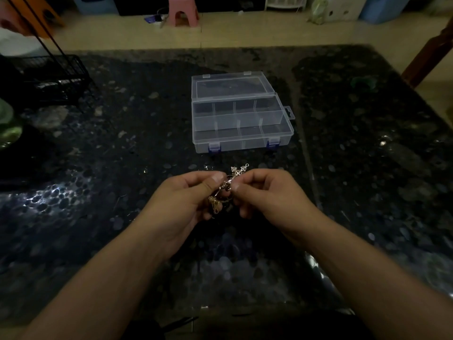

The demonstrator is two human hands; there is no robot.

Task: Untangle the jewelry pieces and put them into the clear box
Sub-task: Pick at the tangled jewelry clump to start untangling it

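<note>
A tangle of gold and silver jewelry (pixel 226 186) hangs between both hands above the dark table. My left hand (pixel 186 200) pinches its left side with thumb and forefinger, and gold pieces dangle against the palm. My right hand (pixel 267 192) pinches the right side, where a silver flower-shaped charm sticks up above the fingers. The clear box (pixel 242 137) stands open beyond the hands, lid folded back, its divided compartments holding nothing I can see.
The table (pixel 122 168) is dark speckled stone with a glossy cover. A black wire rack (pixel 56 79) stands at the far left, with a green object (pixel 7 123) near the left edge. A pink stool (pixel 183 11) is on the floor behind.
</note>
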